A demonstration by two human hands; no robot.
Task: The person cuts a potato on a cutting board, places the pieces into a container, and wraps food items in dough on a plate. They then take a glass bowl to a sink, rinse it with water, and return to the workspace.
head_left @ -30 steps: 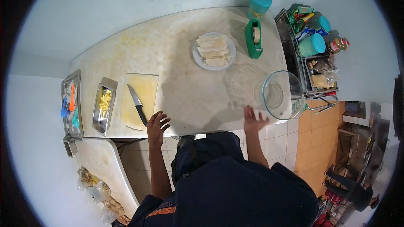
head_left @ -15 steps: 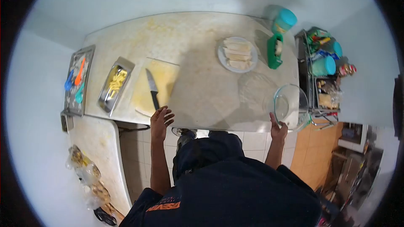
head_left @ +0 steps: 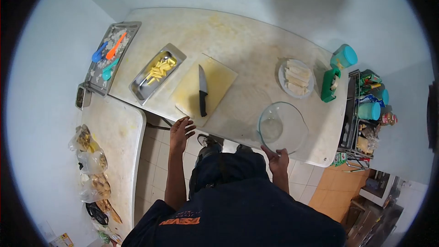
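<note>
Ideally, the right hand (head_left: 277, 159), fingers clamped on the bowl (head_left: 284, 127) right of the frame's centre, holds it level, the left hand (head_left: 179, 135) having fingers apart.

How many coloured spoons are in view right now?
3, all on the metal tray: the orange spoon uppermost in the picture, the blue spoon to its left, the teal spoon below both. Others could be hidden elsewhere.

Dark navy shirt (head_left: 256, 212), short sleeves (head_left: 148, 219), orange lettering (head_left: 184, 221).
</note>
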